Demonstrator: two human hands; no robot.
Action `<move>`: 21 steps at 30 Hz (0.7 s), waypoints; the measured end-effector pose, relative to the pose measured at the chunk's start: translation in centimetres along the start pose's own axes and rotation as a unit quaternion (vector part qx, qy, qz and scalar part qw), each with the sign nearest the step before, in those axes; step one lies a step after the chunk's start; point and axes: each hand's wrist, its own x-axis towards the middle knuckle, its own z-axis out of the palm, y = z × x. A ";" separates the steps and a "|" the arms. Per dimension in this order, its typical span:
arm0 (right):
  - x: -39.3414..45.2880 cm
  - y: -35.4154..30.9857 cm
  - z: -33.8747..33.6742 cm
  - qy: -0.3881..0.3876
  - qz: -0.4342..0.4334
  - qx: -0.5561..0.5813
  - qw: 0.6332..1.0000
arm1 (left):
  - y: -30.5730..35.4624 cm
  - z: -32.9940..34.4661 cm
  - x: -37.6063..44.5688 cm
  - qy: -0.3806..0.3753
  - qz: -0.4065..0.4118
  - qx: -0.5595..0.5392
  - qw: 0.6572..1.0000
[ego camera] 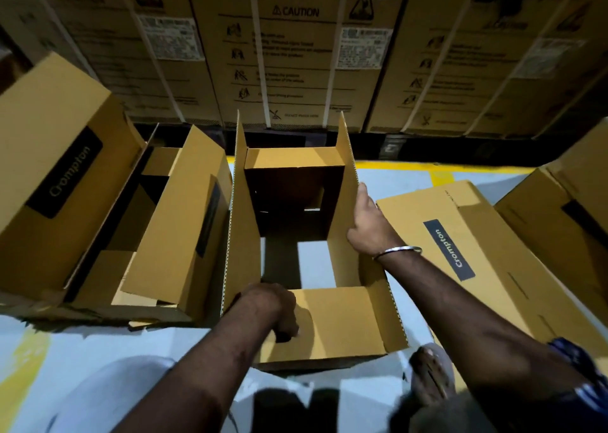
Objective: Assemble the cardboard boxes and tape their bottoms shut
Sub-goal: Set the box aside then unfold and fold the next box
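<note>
Head view. Open box (296, 222): dead centre on the grey floor (49, 340), long flaps upright, floor visible through its bottom. Your left hand (274, 311): at 6 o'clock, fingers curled closed over the near short flap (335, 320). Your right hand (368, 225): at 3 o'clock, laid on the right long flap (345, 182), thumb on the inner face; how tightly it grips, you cannot tell. Bangle (398, 251): on the right wrist. Other boxes: one at 9 o'clock (52, 182), one at 3 o'clock (460, 255). Stacked cartons (296, 47): 12 o'clock.

Head camera, looking steeply down, close over floor (388, 176).
</note>
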 end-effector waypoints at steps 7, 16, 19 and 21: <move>0.8 2.0 -0.2 0.017 -0.004 0.042 0.999 | -0.9 -9.1 3.2 0.323 -0.035 -0.048 0.944; 1.2 2.4 -0.3 -0.005 -0.026 0.089 0.996 | -5.3 -16.3 16.4 0.286 -0.069 -0.053 0.954; 1.8 3.3 -0.8 -0.025 -0.001 0.197 0.980 | -6.0 -13.9 19.0 0.265 -0.070 -0.034 0.961; 1.7 3.1 -0.6 -0.053 0.005 0.215 0.975 | -6.3 -13.3 20.0 0.274 -0.067 -0.033 0.959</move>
